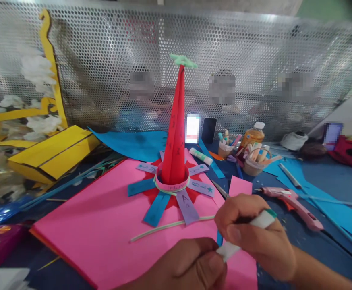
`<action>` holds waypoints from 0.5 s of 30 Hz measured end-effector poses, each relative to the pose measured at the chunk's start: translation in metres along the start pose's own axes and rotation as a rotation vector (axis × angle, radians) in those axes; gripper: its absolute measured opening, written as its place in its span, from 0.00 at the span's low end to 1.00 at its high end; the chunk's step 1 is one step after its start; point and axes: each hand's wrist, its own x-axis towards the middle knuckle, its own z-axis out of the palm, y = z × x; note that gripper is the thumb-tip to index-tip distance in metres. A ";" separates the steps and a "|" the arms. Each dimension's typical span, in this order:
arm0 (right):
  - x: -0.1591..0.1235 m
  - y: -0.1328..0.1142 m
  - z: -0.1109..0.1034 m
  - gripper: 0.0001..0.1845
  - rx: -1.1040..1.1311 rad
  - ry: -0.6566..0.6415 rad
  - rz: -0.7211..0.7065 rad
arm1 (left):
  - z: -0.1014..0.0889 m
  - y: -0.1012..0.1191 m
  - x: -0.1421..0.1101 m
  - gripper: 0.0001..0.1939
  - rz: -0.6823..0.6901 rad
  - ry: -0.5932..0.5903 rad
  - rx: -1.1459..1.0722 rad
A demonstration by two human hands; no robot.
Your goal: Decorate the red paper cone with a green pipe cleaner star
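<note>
- One white strip [262,220], probably foam, sits pinched between left hand [191,268] and right hand [254,235], fingers curled closed
- Pink glue gun [290,203] lies nearby on the worktop [324,257]

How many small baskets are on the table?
2: a basket of pens behind the pink foam sheet, and a handled basket of craft sticks to its right.

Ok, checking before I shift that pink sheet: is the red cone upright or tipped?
Upright: the red paper cone stands point-up inside the paper ring on the pink foam sheet.
</note>
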 end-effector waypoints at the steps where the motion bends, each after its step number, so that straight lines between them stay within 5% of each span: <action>1: 0.001 0.000 0.000 0.11 0.015 -0.005 0.000 | 0.000 0.000 0.001 0.39 -0.004 -0.004 -0.020; 15: 0.009 0.010 0.002 0.07 0.103 -0.002 -0.012 | -0.004 -0.006 0.005 0.32 0.034 -0.088 -0.092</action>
